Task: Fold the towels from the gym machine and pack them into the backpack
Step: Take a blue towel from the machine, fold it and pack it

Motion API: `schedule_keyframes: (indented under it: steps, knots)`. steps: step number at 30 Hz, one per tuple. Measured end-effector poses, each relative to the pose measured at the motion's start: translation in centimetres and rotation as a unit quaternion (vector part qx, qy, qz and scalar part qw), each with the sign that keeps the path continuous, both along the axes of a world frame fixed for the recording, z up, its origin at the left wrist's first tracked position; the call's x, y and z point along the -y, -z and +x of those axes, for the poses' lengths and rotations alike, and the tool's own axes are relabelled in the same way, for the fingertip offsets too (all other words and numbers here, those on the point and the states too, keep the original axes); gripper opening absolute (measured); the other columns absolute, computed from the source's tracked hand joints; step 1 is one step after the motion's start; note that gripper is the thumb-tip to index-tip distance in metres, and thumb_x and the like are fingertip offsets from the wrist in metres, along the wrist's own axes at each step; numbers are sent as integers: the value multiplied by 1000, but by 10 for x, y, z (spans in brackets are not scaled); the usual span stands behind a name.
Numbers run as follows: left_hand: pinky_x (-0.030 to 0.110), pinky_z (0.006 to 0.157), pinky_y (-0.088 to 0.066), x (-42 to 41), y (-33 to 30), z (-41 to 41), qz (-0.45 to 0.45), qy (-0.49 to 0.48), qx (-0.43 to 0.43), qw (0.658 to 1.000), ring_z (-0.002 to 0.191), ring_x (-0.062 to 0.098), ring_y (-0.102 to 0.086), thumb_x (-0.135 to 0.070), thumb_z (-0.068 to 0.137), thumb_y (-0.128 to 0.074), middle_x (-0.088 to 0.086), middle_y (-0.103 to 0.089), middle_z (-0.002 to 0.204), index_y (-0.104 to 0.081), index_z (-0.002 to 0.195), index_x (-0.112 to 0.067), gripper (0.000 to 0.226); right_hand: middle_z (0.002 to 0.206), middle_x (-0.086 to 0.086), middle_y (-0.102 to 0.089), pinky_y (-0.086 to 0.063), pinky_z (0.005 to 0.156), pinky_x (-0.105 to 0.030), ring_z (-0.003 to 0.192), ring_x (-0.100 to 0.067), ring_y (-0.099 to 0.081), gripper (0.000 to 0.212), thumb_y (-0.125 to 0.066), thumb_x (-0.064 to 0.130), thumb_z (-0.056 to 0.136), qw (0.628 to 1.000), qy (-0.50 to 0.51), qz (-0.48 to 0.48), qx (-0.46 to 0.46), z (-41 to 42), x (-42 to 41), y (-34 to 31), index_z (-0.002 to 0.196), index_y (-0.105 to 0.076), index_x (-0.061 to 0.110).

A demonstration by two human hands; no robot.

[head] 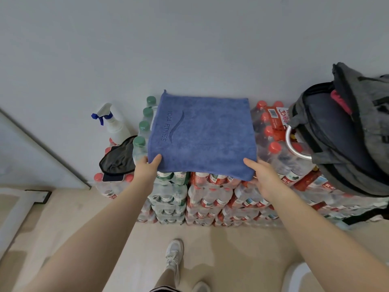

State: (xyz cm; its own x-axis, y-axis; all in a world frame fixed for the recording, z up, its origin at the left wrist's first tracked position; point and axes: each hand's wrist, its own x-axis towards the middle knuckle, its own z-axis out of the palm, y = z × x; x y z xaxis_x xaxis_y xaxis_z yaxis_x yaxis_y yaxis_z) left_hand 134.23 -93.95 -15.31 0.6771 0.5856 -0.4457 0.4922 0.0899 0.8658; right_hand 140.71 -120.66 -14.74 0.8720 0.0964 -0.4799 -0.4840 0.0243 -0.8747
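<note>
A blue towel (202, 135), folded into a square with a "YOGA FITNESS" logo, lies flat on top of stacked packs of bottled water (208, 199). My left hand (147, 168) pinches its near left corner, thumb on top. My right hand (260, 173) pinches its near right corner, thumb on top and fingers hidden under the cloth. A grey backpack (347, 131) stands on the bottle packs at the right, its main compartment unzipped and gaping toward the towel.
A white spray bottle (114, 125) with a blue trigger stands at the left by the wall. A black cloth (120, 159) and a dark phone (112, 177) lie on the lower bottle pack there. A metal ring (294, 144) sits by the backpack. Beige floor lies below.
</note>
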Motion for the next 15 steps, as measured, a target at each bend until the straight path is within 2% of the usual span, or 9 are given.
schedule_keyframes:
  steps: [1,4,6,8,9,11,12,13,15]
  knots:
    - [32,79,-37,0,0,0,-9,15,-5,1000,90,21,-47,-27,93,-51,8,-55,113,-45,128,-2,43,96,4,-67,-49,85,-33,90,-13,-63,9,-56,15,91,1000,6,16,-12,-1,1,0,93,-60,23]
    - [33,78,-41,-3,-1,2,-43,14,-5,999,81,20,-47,-30,93,-49,-1,-54,88,-48,124,-5,40,102,3,-66,-51,81,-33,98,-16,-62,15,-53,18,92,998,4,45,-35,-2,8,0,106,-58,18]
    - [33,79,-45,-5,-2,1,-75,-3,14,997,87,22,-51,-30,94,-47,0,-55,93,-48,122,-7,36,106,1,-64,-50,75,-32,98,-17,-61,23,-52,21,93,999,-3,31,-35,-4,11,-1,116,-53,17]
    - [31,73,-51,-6,-4,-4,-119,-14,25,992,87,23,-56,-30,95,-46,4,-54,101,-46,117,-9,30,95,-1,-61,-45,63,-26,81,-15,-57,22,-52,18,94,999,-1,11,-34,-7,13,-1,115,-52,13]
    - [27,62,-53,-7,-4,-8,-124,-11,26,992,78,21,-56,-29,96,-46,5,-53,97,-46,110,-8,25,87,-2,-58,-43,57,-23,71,-14,-52,19,-51,15,94,999,0,5,-35,-8,14,-1,113,-53,11]
    - [19,43,-48,-10,-3,-15,-103,-4,27,994,59,17,-53,-26,96,-45,7,-51,80,-45,94,-8,18,78,-5,-54,-41,45,-20,60,-13,-45,14,-51,8,93,999,-1,-11,-30,-10,14,-1,107,-52,7]
    - [18,39,-46,-12,-1,-17,-83,-5,29,996,51,15,-53,-23,97,-44,8,-51,75,-43,91,-8,17,79,-7,-53,-42,43,-19,59,-14,-45,14,-51,5,92,1000,9,-15,-25,-10,14,-1,106,-49,7]
    - [19,39,-45,-14,0,-20,-54,-6,31,998,45,13,-54,-21,97,-44,9,-51,72,-41,90,-8,15,82,-10,-53,-44,44,-19,60,-15,-46,17,-51,2,92,999,25,-18,-16,-11,15,-2,106,-45,7]
    - [23,45,-45,-16,-1,-25,10,-6,40,999,45,15,-53,-16,97,-42,10,-52,71,-39,87,-12,11,87,-13,-53,-48,47,-22,63,-19,-50,18,-49,-2,91,998,31,-45,27,-14,19,-3,98,-41,12]
